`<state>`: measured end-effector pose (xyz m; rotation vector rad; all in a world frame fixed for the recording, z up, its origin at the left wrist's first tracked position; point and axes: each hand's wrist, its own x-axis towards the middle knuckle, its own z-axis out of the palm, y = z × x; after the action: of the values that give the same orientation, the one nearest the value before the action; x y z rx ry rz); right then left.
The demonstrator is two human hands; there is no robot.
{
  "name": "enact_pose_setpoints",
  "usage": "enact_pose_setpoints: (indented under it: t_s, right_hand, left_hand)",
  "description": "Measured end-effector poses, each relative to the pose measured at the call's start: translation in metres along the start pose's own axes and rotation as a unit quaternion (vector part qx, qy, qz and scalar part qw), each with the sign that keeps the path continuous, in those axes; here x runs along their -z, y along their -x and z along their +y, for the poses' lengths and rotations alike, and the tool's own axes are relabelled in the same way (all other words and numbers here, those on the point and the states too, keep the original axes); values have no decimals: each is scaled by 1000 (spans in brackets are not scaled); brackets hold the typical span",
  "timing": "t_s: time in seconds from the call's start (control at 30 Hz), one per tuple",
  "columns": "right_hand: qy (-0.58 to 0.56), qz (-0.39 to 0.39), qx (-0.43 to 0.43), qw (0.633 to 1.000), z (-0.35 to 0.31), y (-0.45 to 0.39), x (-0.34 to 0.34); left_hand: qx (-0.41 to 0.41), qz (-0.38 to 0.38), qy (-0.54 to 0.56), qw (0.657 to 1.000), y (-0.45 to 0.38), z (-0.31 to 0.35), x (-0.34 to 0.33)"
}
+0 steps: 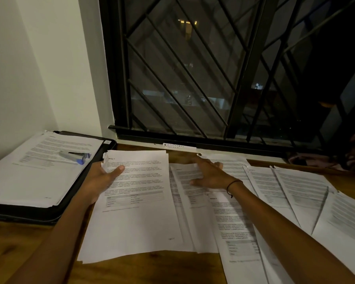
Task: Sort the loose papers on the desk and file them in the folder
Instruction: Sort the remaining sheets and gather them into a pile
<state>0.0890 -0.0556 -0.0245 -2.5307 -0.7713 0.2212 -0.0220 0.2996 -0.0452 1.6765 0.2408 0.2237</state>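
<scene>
A stapled set of printed pages [135,203] lies in the middle of the wooden desk. My left hand [103,177] holds its left edge, thumb on top of the sheet. My right hand [208,174] rests flat, fingers spread, on the overlapping loose papers [193,201] just right of that set. More printed sheets [295,193] fan out to the right edge of the view. An open black folder [29,214] sits at the left with a stack of filed pages [35,177] on it.
A silver and blue stapler [75,156] lies on the folder's pages. A barred window [213,78] and its sill run along the back of the desk. A white wall stands behind the folder. Bare wood [19,253] shows at the front left.
</scene>
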Motion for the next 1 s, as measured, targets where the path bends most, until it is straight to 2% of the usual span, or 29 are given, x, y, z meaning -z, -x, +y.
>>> enact_pose_setpoints:
  t_s: [0.1,0.17,0.33,0.5,0.77,0.93,1.0]
  right_hand:
    - [41,-42,-20,998,3,-20,9]
    - [46,-43,-25,998,1,-30,14]
    - [94,47,-15,994,2,-52,16]
    - [56,103,-2,993,-1,-62,26]
    - [6,97,13,995,-12,-72,30]
    - [-1,118,71,990,-58,-78,40]
    - [-26,89,87,992,-83,-84,49]
  left_hand:
    - [-9,-7,-21,1000,0,0,-1]
    - [-12,-13,-22,1000,0,0,0]
    - [1,-14,2,1000,-2,2,0]
    - [9,-14,56,998,0,8,1]
    - [9,-21,106,994,3,14,-2]
    - [8,-54,131,990,6,13,-11]
    - [-4,-64,109,992,10,15,-19]
